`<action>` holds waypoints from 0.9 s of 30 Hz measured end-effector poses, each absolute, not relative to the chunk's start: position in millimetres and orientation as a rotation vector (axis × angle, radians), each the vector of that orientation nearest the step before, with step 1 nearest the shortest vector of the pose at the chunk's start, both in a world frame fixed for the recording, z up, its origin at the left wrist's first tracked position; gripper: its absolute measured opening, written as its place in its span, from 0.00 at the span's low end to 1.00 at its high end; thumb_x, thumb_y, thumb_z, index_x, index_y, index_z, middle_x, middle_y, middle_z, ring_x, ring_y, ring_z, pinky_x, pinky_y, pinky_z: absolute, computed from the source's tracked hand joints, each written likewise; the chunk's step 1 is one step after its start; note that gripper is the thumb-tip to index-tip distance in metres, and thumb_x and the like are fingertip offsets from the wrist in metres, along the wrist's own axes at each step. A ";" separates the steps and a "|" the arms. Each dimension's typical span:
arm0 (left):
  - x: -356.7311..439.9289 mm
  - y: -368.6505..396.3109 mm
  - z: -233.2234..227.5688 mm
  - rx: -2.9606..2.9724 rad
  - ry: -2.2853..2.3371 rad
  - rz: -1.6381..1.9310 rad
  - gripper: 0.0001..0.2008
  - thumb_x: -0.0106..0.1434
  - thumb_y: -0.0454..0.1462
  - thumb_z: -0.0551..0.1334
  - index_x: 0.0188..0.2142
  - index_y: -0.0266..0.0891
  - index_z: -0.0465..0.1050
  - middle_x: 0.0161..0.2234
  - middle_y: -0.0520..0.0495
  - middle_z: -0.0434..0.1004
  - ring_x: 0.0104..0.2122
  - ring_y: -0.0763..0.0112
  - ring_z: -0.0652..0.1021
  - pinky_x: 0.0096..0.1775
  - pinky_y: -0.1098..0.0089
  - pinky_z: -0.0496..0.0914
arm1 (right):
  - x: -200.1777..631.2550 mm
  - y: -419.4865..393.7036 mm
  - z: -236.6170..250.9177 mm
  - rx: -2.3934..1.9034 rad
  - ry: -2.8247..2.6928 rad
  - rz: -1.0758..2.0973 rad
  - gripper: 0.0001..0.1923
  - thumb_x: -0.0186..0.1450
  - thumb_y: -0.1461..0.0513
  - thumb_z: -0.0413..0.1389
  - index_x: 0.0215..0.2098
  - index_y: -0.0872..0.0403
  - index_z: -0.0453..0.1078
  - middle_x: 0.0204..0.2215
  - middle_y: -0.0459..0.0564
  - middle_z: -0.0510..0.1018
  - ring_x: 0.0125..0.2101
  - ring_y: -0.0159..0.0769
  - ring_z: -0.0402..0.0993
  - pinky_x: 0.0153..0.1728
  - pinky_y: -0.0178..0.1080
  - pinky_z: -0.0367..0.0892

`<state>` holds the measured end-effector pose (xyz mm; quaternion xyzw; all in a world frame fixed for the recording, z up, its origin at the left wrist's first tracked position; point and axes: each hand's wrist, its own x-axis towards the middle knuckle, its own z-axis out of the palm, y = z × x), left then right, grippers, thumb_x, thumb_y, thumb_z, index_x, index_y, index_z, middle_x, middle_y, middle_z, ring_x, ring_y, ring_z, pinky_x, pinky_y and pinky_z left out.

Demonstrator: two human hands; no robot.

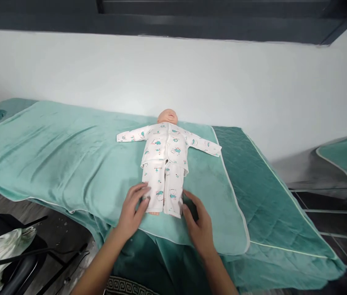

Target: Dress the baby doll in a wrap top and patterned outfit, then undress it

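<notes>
Near edge: left hand (132, 213) flat and open, fingertips on left trouser cuff of doll (165, 164); right hand (198, 227) open too, fingers just beside right cuff, gripping nothing. Doll on back, mid-table, arms spread, on light green towel (69, 155) over darker quilt (268, 196). Printed pyjamas (164, 172) soft, thin, likely to slide and bunch over doll's limbs; doll probably light, stiffish. Best hold judged at cuffs or waistband for cloth, under torso for doll. Head bare, toward white wall (192, 73). Far left, chair (13, 254) with crumpled cloth.
</notes>
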<state>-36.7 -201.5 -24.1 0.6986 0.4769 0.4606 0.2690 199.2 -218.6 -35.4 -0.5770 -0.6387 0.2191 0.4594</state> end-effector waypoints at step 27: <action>-49.5 -145.9 -8.3 1.483 1.341 1.173 0.15 0.71 0.46 0.52 0.54 0.45 0.61 0.58 0.40 0.67 0.61 0.62 0.67 0.59 0.59 0.66 | 225.5 -143.3 -18.4 -1.356 -1.030 0.755 0.23 0.64 0.49 0.59 0.52 0.51 0.66 0.57 0.58 0.72 0.58 0.46 0.70 0.56 0.50 0.68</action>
